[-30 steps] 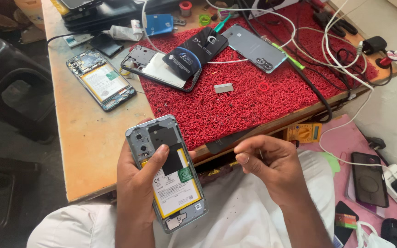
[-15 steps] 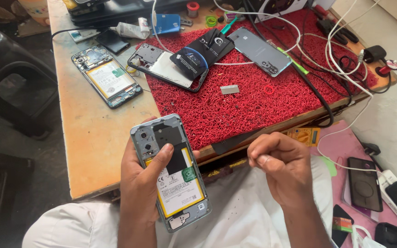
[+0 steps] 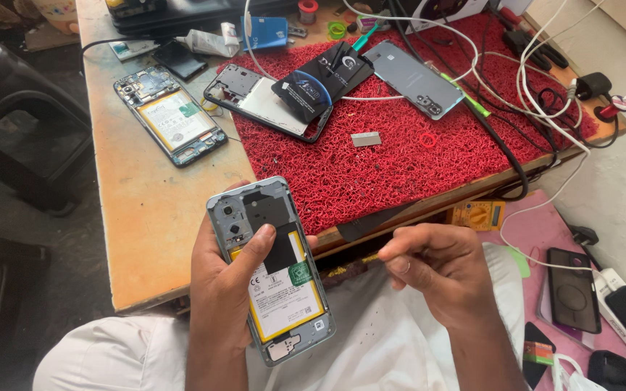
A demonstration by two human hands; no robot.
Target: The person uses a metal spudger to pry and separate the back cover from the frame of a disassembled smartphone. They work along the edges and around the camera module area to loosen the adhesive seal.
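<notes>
**Opened phone held over lap, right hand closing in**

Since a second ago, phone and left hand sit slightly higher and more to the right in view; right hand is drawn nearer the phone, bench things hardly shifted.

- Left hand (image 3: 230,289) holds the opened phone (image 3: 269,269) above the lap, just off the near edge of the surface (image 3: 146,210). Fingers wrap the left side and back; thumb lies across the black cover over the upper part of the battery (image 3: 284,300), pressing it.
- Right hand (image 3: 440,271): fingers curled and pressed together, seemingly pinching a thin tool; only a dark-yellow sliver shows at the fingertips, so cannot tell what it is.
- Phone's long axis runs top-to-bottom in view, tilted a little left at the top. Camera end points away, toward the red mat (image 3: 400,152); charging-port end points at the person's body. Open back faces up.
- Doing it well, my judgement: keep the thumb steady so the frame can't twist, bring the tool in low and flat at the battery edge, avoid stabbing the cell or ribbon.
- On the surface: second opened phone (image 3: 170,114), a frame (image 3: 255,98) on the mat, grey back cover (image 3: 413,78), tangled white cables (image 3: 537,80).
</notes>
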